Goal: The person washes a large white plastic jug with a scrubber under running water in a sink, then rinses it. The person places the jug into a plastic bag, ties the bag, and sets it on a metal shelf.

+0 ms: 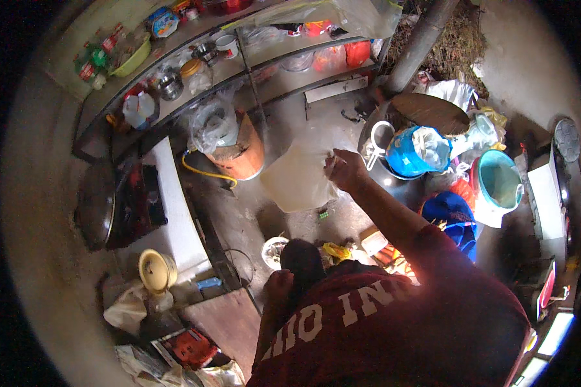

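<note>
My right hand (346, 169) is stretched out ahead over the floor, its fingers closed on the edge of a pale, translucent plastic bag (295, 179). The bag hangs spread out to the left of the hand and looks blurred. Low and close to my body is my left hand (278, 283), beside my dark-clad knee (302, 261). Its fingers look curled, and whether anything is in them cannot be made out. Just beyond that knee stands a white bowl (273, 251) with scraps in it. A small green item (324, 214) lies on the floor below the bag.
An orange bucket (239, 152) topped with plastic stands ahead left, a yellow hose (208, 175) beside it. Shelves (271, 58) with jars and bottles line the back. To the right are a white-handled strainer (381, 138), a blue bag (406, 152) and a teal basin (498, 179).
</note>
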Available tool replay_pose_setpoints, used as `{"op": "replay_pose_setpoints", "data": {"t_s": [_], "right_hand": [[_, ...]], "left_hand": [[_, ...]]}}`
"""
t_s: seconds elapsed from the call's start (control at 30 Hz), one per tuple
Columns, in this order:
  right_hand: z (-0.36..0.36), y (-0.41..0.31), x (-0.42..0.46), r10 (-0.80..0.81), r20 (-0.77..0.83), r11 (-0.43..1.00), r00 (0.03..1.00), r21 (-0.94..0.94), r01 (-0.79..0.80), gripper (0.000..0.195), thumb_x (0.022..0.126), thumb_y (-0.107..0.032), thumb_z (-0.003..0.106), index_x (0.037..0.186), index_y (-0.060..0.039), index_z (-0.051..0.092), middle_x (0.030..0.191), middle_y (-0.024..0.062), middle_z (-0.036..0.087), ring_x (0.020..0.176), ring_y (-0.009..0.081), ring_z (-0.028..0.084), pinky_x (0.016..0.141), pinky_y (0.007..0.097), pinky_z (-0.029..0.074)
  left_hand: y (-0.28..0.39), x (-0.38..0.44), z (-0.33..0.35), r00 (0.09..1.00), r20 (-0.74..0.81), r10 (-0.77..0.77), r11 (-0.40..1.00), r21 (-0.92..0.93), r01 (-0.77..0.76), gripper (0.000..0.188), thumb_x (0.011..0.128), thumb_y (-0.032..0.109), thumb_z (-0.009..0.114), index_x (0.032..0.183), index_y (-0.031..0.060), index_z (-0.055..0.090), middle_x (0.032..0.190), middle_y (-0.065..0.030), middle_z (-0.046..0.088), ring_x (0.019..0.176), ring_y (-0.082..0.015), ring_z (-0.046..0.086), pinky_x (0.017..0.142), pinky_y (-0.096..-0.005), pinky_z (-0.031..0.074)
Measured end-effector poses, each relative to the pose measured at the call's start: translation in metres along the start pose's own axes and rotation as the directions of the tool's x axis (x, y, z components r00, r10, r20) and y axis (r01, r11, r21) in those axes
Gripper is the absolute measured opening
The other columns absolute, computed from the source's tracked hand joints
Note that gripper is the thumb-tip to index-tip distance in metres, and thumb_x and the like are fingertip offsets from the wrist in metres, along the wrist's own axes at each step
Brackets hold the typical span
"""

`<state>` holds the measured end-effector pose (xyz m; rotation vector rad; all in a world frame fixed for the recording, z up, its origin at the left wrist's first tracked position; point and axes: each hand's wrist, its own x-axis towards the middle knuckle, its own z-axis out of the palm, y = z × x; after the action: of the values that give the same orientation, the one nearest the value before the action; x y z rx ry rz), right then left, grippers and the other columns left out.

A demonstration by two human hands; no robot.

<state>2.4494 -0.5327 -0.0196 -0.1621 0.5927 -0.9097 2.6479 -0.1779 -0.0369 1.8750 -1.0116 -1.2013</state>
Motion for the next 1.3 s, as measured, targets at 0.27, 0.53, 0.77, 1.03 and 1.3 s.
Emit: {"op": "replay_pose_setpoints", "data": {"t_s": [0.27, 0.53, 0.77, 1.03, 1.3], "right_hand": [[-0.025, -0.07, 0.147, -0.339, 0.187, 0.932, 0.922, -0.069, 0.357, 0.024, 0.081, -0.024, 0.063, 0.089, -0.0021, 0.058, 0.083, 0.0107, 0.059, 0.073, 0.024, 0.056, 0.066, 0.0329, 0.045], [-0.02, -0.117, 0.302, -0.28, -0.3, 0.957, 0.912, -0.008, 0.292, 0.01, 0.083, -0.011, 0.052, 0.079, -0.0029, 0.056, 0.072, 0.0113, 0.057, 0.059, 0.0221, 0.054, 0.053, 0.0325, 0.046], [-0.005, -0.139, 0.404, -0.198, -0.363, 0.941, 0.91, 0.19, 0.281, 0.018, 0.088, -0.021, 0.051, 0.076, -0.0064, 0.052, 0.072, 0.0027, 0.052, 0.055, 0.0148, 0.048, 0.051, 0.0274, 0.04], [-0.045, -0.212, 0.574, -0.327, -0.105, 0.917, 0.939, 0.206, 0.342, 0.013, 0.083, -0.013, 0.056, 0.093, -0.005, 0.054, 0.083, 0.0134, 0.062, 0.076, 0.0256, 0.061, 0.063, 0.0349, 0.052], [-0.056, -0.232, 0.762, -0.43, -0.462, 0.857, 0.776, 0.06, 0.511, 0.026, 0.086, -0.012, 0.056, 0.11, -0.0015, 0.057, 0.086, 0.0131, 0.066, 0.064, 0.0228, 0.06, 0.062, 0.0311, 0.051]], "left_hand": [[0.031, 0.211, -0.008, 0.975, 0.223, 0.005, 0.931, -0.357, 0.077, 0.026, 0.09, 0.021, 0.061, 0.106, 0.0003, 0.06, 0.093, -0.01, 0.067, 0.083, -0.0143, 0.062, 0.075, -0.0272, 0.05], [0.111, 0.438, -0.081, 0.931, 0.363, -0.046, 0.996, -0.056, 0.071, 0.026, 0.088, 0.019, 0.062, 0.105, 0.0003, 0.062, 0.094, -0.008, 0.067, 0.084, -0.0155, 0.062, 0.076, -0.0283, 0.051], [0.125, 0.546, -0.141, 0.942, 0.26, -0.214, 0.959, -0.129, 0.254, 0.032, 0.088, 0.021, 0.063, 0.111, -0.0005, 0.059, 0.093, -0.0067, 0.064, 0.079, -0.0145, 0.058, 0.072, -0.029, 0.048], [0.061, 0.59, -0.148, 0.973, 0.21, -0.096, 0.98, -0.152, 0.129, 0.022, 0.088, 0.019, 0.063, 0.101, 0.0013, 0.062, 0.082, -0.0042, 0.063, 0.069, -0.0131, 0.055, 0.064, -0.0299, 0.046], [0.117, 0.625, -0.14, 0.906, 0.328, -0.267, 0.937, 0.309, 0.164, 0.028, 0.088, 0.025, 0.065, 0.102, 0.0012, 0.064, 0.086, -0.0094, 0.065, 0.077, -0.0191, 0.06, 0.072, -0.0344, 0.049]]}}
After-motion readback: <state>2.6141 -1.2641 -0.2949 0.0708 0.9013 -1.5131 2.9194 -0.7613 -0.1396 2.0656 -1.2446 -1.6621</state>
